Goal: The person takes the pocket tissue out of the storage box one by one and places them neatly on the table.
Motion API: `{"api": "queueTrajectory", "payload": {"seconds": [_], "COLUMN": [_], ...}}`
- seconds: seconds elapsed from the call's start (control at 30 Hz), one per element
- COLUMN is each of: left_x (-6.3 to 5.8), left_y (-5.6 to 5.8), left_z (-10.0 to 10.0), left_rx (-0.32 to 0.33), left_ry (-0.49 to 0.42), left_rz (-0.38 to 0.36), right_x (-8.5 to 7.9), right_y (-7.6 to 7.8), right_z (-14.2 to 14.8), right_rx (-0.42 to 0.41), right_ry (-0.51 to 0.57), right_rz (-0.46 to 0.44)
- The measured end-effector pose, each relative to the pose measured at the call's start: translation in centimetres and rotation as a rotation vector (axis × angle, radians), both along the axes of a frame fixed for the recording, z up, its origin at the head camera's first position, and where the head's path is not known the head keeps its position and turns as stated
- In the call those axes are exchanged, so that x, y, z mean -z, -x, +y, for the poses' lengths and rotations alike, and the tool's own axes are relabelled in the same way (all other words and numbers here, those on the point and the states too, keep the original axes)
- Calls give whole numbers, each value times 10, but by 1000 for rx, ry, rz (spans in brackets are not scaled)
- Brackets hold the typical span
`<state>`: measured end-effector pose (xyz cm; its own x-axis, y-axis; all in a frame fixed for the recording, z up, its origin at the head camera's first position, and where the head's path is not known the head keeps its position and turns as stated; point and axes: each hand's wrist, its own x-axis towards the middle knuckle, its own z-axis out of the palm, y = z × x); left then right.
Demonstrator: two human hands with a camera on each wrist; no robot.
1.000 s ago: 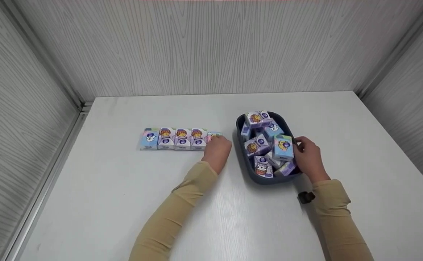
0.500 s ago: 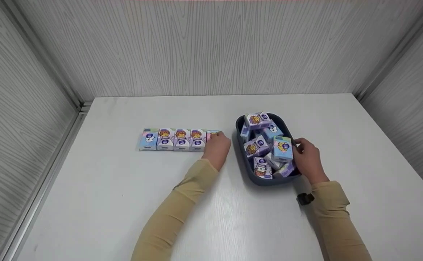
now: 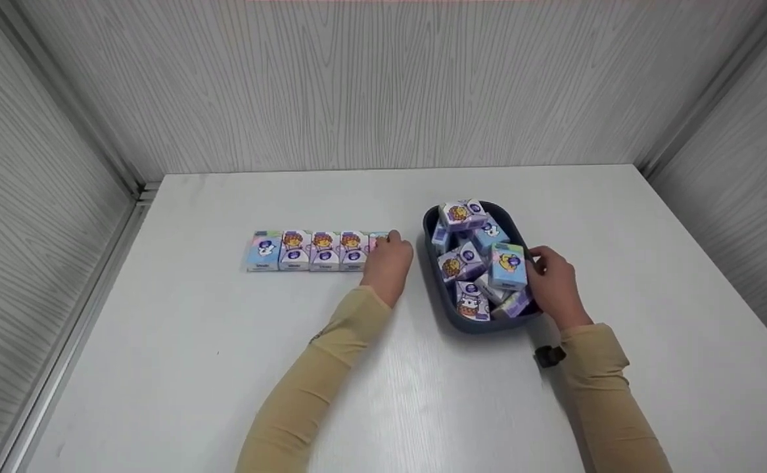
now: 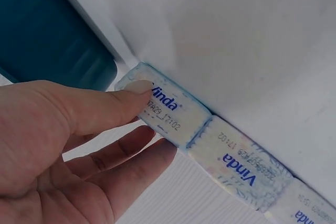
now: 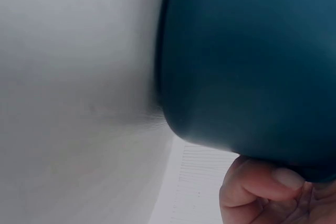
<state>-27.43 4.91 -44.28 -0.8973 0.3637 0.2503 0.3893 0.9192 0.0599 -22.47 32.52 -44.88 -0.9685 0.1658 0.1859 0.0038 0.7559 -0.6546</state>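
My left hand [image 3: 388,268] is at the right end of a row of small Vinda tissue packs. It pinches the end tissue pack [image 4: 170,106], thumb on its printed side, other fingers at the far side. That pack touches the neighbouring tissue pack [image 4: 241,161]; in the head view my hand hides much of it. My right hand [image 3: 557,286] grips the right rim of a dark blue-green plastic bin [image 3: 445,299]. Its thumb shows under the rim in the right wrist view. Purple and blue tissue packs [image 3: 508,266] lie heaped in the bin at various angles.
The row continues leftward with purple tissue packs [image 3: 325,251] and ends in a blue tissue pack [image 3: 265,251]. All stand on a white table [image 3: 160,368]. Grey wood-grain panels [image 3: 383,85] enclose the back and sides. A small black object [image 3: 549,357] is by my right wrist.
The fingers of my left hand have shifted slightly at the end pack, showing more of its top. My right hand stays on the bin; the whole head view has drifted a little.
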Motion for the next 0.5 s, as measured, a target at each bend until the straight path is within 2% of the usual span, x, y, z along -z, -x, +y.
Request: {"api": "queueTrajectory", "payload": {"seconds": [0.23, 0.37, 0.5], "left_x": [-18, -29, -36], "left_y": [-6, -14, -24], "left_z": [8, 20, 38], "left_rx": [-18, 18, 93], "left_ry": [15, 34, 56], "left_rz": [-38, 44, 90], "right_x": [-1, 0, 1], "right_y": [0, 0, 0], "right_z": [2, 2, 2], "right_rx": [-7, -9, -14], "right_ry": [15, 14, 6], "right_rz": [-17, -5, 12]}}
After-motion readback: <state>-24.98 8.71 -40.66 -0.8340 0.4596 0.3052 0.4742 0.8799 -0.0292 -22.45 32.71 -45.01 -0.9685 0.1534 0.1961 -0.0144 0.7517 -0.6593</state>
